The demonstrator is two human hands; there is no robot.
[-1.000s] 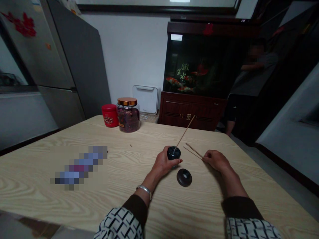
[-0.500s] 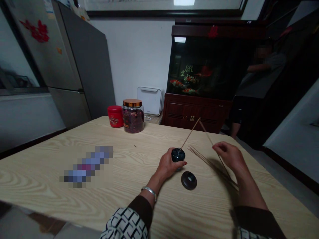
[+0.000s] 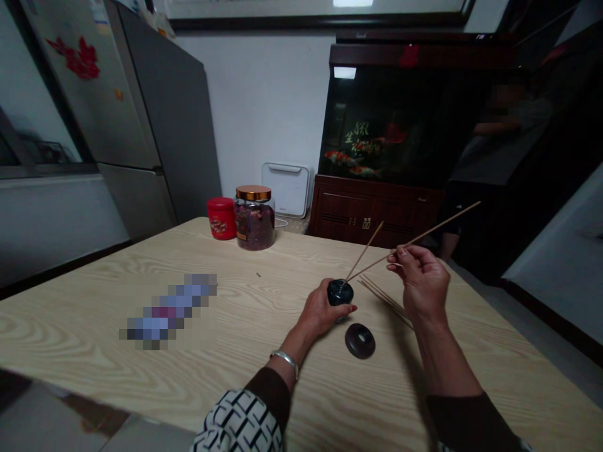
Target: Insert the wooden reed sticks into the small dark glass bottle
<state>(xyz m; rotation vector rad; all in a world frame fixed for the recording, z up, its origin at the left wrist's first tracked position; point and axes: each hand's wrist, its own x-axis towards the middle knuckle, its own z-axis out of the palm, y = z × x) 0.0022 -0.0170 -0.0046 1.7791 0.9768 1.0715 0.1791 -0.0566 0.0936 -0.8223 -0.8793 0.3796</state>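
My left hand (image 3: pixel 319 314) is wrapped round a small dark glass diffuser bottle (image 3: pixel 340 293) that stands on the table. One thin reed stick (image 3: pixel 366 249) leans up out of its mouth. Between thumb and fingertips, my right hand (image 3: pixel 424 279) pinches a second reed stick (image 3: pixel 447 222), slanted, its lower tip at the bottle's mouth; I cannot tell whether it is inside. Several loose reed sticks (image 3: pixel 382 297) lie on the table, partly hidden behind my right hand and wrist. A dark round cap with a central hole (image 3: pixel 354 347) rests just in front of the bottle.
On the wooden table (image 3: pixel 226 370) stand a red tub (image 3: pixel 222 220) and a jar of dried petals (image 3: pixel 255 223) at the back. A blurred-out packet (image 3: pixel 167 312) lies left. Beyond are a fridge (image 3: pixel 181 125), a fish tank (image 3: pixel 377 125) and a standing person (image 3: pixel 490 150).
My right hand has moved up and turned. Its stick has swung from touching the standing stick's upper end to pointing down at the bottle's mouth. My left hand keeps its hold.
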